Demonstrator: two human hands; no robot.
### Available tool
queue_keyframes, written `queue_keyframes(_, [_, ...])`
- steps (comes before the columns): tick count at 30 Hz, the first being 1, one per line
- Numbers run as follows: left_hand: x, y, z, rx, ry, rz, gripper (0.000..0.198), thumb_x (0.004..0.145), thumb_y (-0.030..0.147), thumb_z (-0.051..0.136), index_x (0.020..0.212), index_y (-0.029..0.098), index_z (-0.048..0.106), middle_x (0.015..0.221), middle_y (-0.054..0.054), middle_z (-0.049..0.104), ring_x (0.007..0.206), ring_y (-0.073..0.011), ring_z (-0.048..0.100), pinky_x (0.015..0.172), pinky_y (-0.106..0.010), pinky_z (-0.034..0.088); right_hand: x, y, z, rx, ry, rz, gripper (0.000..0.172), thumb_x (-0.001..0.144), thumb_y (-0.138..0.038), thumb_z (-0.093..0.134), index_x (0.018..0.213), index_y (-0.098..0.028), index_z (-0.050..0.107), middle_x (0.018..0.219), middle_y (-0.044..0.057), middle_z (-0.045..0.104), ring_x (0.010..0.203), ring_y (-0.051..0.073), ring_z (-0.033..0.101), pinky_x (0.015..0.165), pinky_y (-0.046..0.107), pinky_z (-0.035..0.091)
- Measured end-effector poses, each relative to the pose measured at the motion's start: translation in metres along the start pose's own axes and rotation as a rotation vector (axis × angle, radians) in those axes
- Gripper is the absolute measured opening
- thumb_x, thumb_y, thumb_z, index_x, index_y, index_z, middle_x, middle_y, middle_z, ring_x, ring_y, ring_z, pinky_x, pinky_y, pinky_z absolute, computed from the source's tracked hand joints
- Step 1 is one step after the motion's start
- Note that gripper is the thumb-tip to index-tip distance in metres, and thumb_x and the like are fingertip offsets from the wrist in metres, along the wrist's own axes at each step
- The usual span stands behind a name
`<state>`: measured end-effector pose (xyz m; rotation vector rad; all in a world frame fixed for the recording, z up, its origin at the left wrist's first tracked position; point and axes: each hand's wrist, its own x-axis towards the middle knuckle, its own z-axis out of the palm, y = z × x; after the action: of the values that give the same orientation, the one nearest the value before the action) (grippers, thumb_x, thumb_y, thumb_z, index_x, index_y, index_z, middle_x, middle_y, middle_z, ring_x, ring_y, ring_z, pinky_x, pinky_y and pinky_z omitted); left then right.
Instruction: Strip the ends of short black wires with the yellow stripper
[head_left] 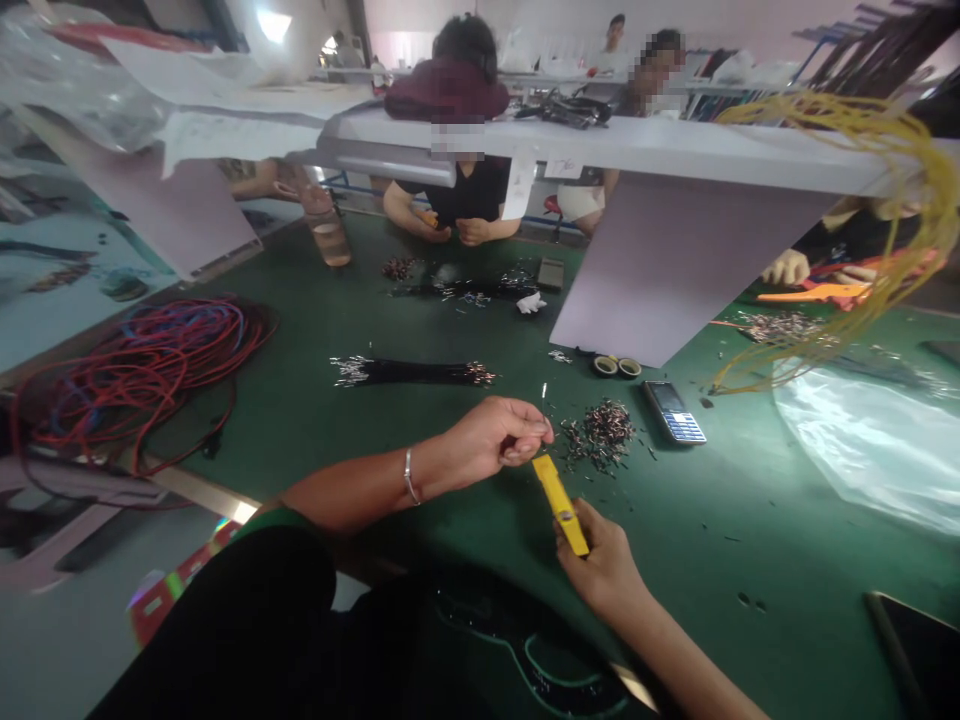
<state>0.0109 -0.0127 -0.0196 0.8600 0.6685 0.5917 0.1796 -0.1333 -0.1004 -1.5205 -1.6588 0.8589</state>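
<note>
Evidently, the right hand [600, 562] is gripping a yellow tool [559, 502], its fingers wrapping around the near end while the far end is pointing toward the other hand. Just beyond, the left hand [499, 432] is pinching a thin wire [544, 393] in its fingertips, the pale end standing up above them. The tool's tip is sitting just beside those fingertips; whether it is touching the wire, I cannot tell. The step in hand is seemingly working the wire with the tool, and the next move is probably calling for a steady pinch and careful lining-up. Beside the left hand, a loose pile of small pieces [604, 435] is lying on the green table [712, 590]. Farther off, a bundle of black wires [420, 372] is resting, and across the table a co-worker [465, 195] is keeping both hands close together.
</note>
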Motion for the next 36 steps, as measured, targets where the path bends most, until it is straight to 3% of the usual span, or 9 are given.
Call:
queue_keyframes(3, [0.0001, -0.0003, -0.0009, 0.004, -0.002, 0.004, 0.008, 0.072, 0.010, 0.061, 0.065, 0.010, 0.061, 0.043, 0.004, 0.042, 0.037, -0.0034, 0.029, 0.043, -0.023, 0.015, 0.0012, 0.0015, -0.0008, -0.084, 0.055, -0.060, 0.008, 0.062, -0.023, 0.047, 0.070, -0.021, 0.047, 0.058, -0.003, 0.049, 0.051, 0.013, 0.044, 0.050, 0.025, 0.033])
queue_keyframes(9, [0.0000, -0.0009, -0.0020, -0.005, 0.014, 0.018, 0.007, 0.072, 0.010, 0.061, 0.066, 0.009, 0.063, 0.044, 0.004, 0.043, 0.038, -0.0033, 0.030, 0.044, -0.023, 0.015, 0.0020, 0.0023, -0.0003, -0.080, -0.023, -0.013, 0.003, 0.067, -0.021, 0.043, 0.069, -0.022, 0.043, 0.057, -0.003, 0.047, 0.049, 0.013, 0.044, 0.048, 0.024, 0.033])
queue_keyframes(17, [0.0004, -0.0017, -0.0005, 0.005, 0.029, 0.023, 0.007, 0.073, 0.010, 0.061, 0.065, 0.009, 0.062, 0.043, 0.004, 0.043, 0.038, -0.0033, 0.031, 0.043, -0.022, 0.016, 0.0029, 0.0007, -0.0035, -0.162, 0.075, -0.144, 0.006, 0.065, -0.021, 0.046, 0.069, -0.023, 0.042, 0.059, -0.001, 0.051, 0.051, 0.014, 0.047, 0.049, 0.025, 0.034])
queue_keyframes(27, [0.0010, -0.0011, -0.0014, -0.013, 0.030, 0.030, 0.005, 0.072, 0.008, 0.058, 0.067, 0.009, 0.061, 0.043, 0.004, 0.043, 0.039, -0.0037, 0.031, 0.043, -0.022, 0.018, 0.0020, 0.0049, 0.0023, 0.176, -0.096, 0.117, 0.010, 0.067, -0.020, 0.046, 0.075, -0.019, 0.053, 0.063, -0.002, 0.052, 0.055, 0.013, 0.048, 0.052, 0.023, 0.039])
queue_keyframes(32, [-0.0001, 0.0011, 0.0000, 0.013, 0.039, 0.030, 0.007, 0.072, 0.009, 0.058, 0.066, 0.009, 0.061, 0.043, 0.004, 0.041, 0.038, -0.0039, 0.029, 0.043, -0.023, 0.017, 0.0029, 0.0014, 0.0010, 0.021, 0.018, 0.073, 0.007, 0.064, -0.022, 0.048, 0.070, -0.020, 0.049, 0.059, -0.004, 0.048, 0.053, 0.013, 0.045, 0.051, 0.024, 0.034])
queue_keyframes(36, [0.0031, 0.0037, -0.0026, -0.010, 0.044, 0.008, 0.010, 0.066, 0.004, 0.053, 0.063, 0.010, 0.060, 0.043, 0.003, 0.040, 0.038, -0.0044, 0.029, 0.043, -0.023, 0.016, 0.0017, -0.0017, -0.0004, 0.017, -0.031, 0.080, 0.005, 0.065, -0.021, 0.045, 0.069, -0.021, 0.047, 0.059, -0.004, 0.047, 0.053, 0.012, 0.044, 0.051, 0.024, 0.033])
